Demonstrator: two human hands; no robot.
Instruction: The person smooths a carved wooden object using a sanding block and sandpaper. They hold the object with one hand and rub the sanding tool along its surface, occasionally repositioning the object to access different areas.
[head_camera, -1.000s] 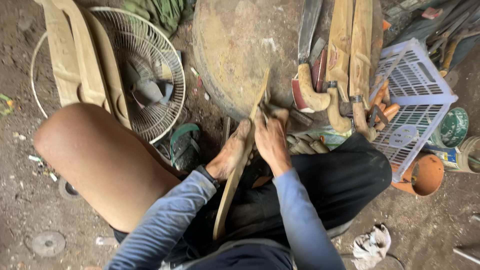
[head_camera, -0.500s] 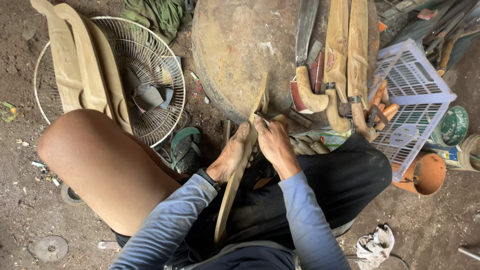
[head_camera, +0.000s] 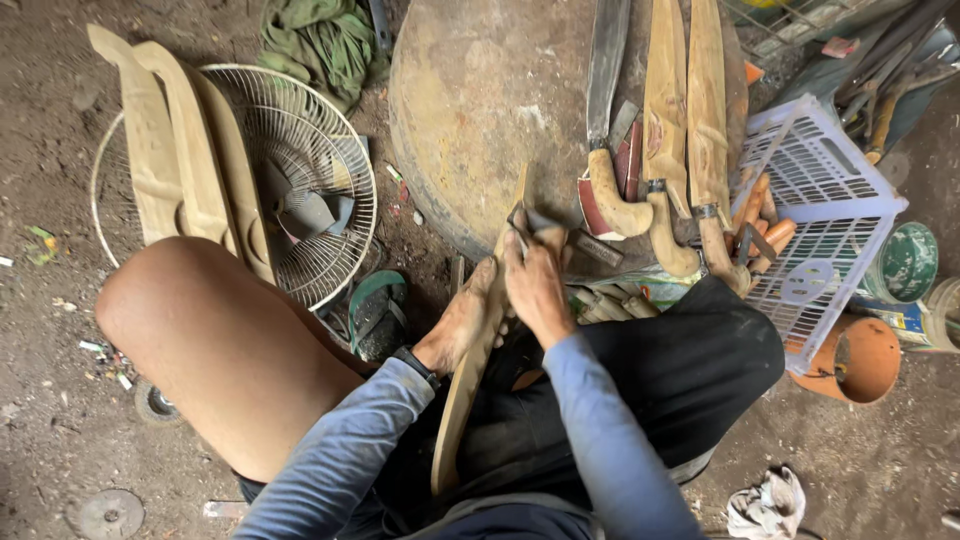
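Figure: seated woodworker shaping a sheath blank, viewed from above. At far left, three pale carved wooden blanks (head_camera: 185, 160) lie across a round wire fan guard (head_camera: 300, 190) on the dirt floor; a green cloth (head_camera: 320, 40) lies beyond it. The person's bare knee (head_camera: 220, 340) fills the lower left, with a green sandal (head_camera: 372, 312) just beside it.

Centre: a long curved wooden blank (head_camera: 470, 385) runs from the lap up to the edge of a round wooden block (head_camera: 480, 110) that serves as the worktop, its upper end resting against that edge. The left hand (head_camera: 462, 325) lies along the blank with fingers closed around it, steadying it. The right hand (head_camera: 535, 285) is closed on a small tool (head_camera: 535, 222) set against the upper end of the blank; the tool's cutting end is too small to make out.

Right: a long blade with a pale handle (head_camera: 605, 110) and two sheathed knives (head_camera: 685, 130) lie on the block; a lilac plastic basket (head_camera: 830, 220) holding orange-handled tools stands near, with an orange pot (head_camera: 860, 360) beside it.

Step in hand, as judged: trimming the blank's tip. The next stroke calls for a firm left-hand hold and a short, controlled cut clear of the steadying fingers.
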